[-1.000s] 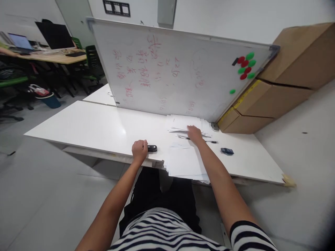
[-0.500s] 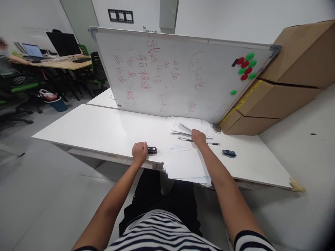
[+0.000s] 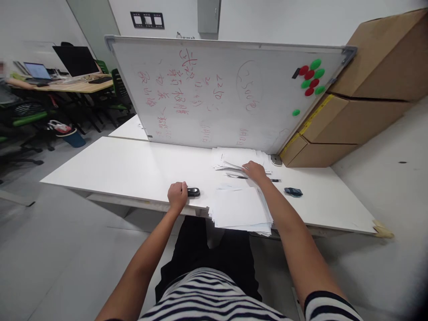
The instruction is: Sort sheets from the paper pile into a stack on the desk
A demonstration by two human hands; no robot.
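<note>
My left hand (image 3: 177, 194) is closed round the end of a small black stapler-like device (image 3: 193, 192) lying on the white table (image 3: 133, 167). My right hand (image 3: 255, 170) reaches forward with fingers pressed on the near edge of a loose far pile of papers (image 3: 234, 157). A black pen (image 3: 272, 180) lies just beside that hand. A thick near stack of white sheets (image 3: 241, 210) sits at the table's front edge, between my two arms, overhanging slightly.
A whiteboard (image 3: 217, 93) with red writing and red and green magnets (image 3: 310, 80) leans at the table's back. Cardboard boxes (image 3: 364, 89) stand to the right. A small dark object (image 3: 293, 192) lies right of the papers. Desks, chairs and a seated person are far left.
My right hand has drawn slightly back along the far pile's edge. My left hand stays on the black device. The camera view has shifted a little.
</note>
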